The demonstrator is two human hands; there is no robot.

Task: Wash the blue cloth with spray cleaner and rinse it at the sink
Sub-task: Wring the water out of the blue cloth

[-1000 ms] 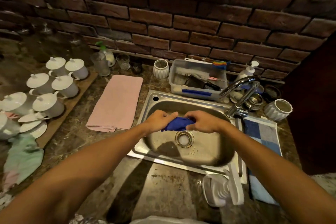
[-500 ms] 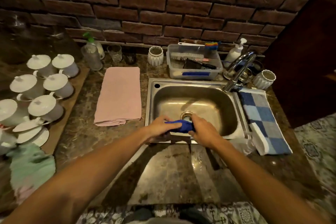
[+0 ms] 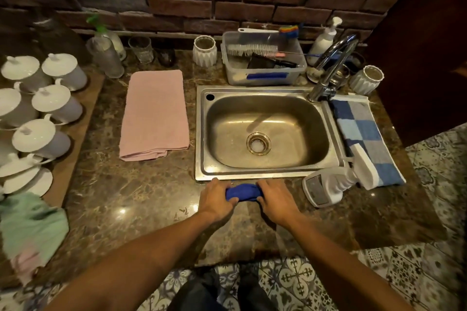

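Gripping the bunched blue cloth [image 3: 243, 192] from both ends, the left hand [image 3: 216, 199] and the right hand [image 3: 275, 201] hold it over the marble counter [image 3: 141, 199], just in front of the sink [image 3: 265, 131] rim and not above the basin. If the cloth is wet, it may drip onto the stone and run off the front edge to the tiled floor [image 3: 298, 283]; a careless elbow could also nudge the spray cleaner [image 3: 336, 182] lying on its side just right of the hands, against the checked towel [image 3: 364, 131]. The basin looks empty apart from its drain strainer [image 3: 258, 143], with no water running from the faucet [image 3: 333, 63]. Behind it, a clear plastic tub [image 3: 262, 76] holds brushes and dark utensils. Two white ribbed cups stand nearby; I cannot tell their contents.
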